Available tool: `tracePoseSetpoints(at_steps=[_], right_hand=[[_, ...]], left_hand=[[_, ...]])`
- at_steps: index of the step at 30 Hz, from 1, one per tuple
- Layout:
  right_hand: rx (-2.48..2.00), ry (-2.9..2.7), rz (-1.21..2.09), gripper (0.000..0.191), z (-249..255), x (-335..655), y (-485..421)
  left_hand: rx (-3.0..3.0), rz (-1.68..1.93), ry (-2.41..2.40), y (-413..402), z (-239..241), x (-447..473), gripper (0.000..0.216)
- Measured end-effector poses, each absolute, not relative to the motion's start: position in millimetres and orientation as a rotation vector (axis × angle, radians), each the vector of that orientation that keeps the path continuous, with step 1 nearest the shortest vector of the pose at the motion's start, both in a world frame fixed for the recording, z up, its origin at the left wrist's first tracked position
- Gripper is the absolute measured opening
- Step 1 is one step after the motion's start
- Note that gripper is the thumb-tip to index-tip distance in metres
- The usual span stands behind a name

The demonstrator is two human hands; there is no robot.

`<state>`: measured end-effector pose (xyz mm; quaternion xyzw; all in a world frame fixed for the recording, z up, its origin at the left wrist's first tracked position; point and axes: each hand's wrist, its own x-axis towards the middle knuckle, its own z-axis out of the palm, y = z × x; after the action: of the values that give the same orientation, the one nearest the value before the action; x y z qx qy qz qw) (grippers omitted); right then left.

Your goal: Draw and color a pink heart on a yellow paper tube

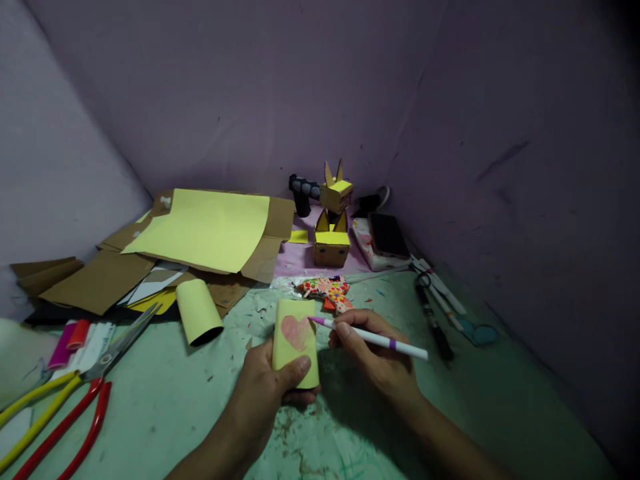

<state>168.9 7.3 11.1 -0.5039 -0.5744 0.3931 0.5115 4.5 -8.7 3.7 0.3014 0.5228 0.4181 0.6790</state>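
Observation:
My left hand (273,377) grips a pale yellow paper tube (295,360), flattened and held upright, with the thumb across its lower front. A pink heart (295,332) is coloured on the tube's face. Between the fingers of my right hand (377,353) is a white marker (385,342) with a purple band. Its purple tip is at the heart's upper right edge, touching or very near the paper. Another yellow paper tube (199,312) lies on the green table to the left. Just behind my hands sits a colourful patterned piece (327,289).
Large scissors (104,363) and coloured marker caps (70,335) lie at the left. Yellow paper (205,230) rests on cardboard (100,280) behind. Small cardboard boxes with ears (331,248) and a phone (387,235) stand farther back. Walls close in on both sides.

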Motion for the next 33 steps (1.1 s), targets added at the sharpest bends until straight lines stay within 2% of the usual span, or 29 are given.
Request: tracePoseSetpoints(at_steps=[14, 33], right_hand=[[-1.222, -1.38, 0.95, 0.019, 11.6, 169.1, 8.3], [-1.263, -1.286, 0.961, 0.02, 20.6, 165.7, 3.8]], left_hand=[[0.623, 0.964, 1.126, -6.7, 7.0, 2.8, 0.043], [0.642, 0.942, 1.114, -7.9, 7.9, 1.7, 0.043]])
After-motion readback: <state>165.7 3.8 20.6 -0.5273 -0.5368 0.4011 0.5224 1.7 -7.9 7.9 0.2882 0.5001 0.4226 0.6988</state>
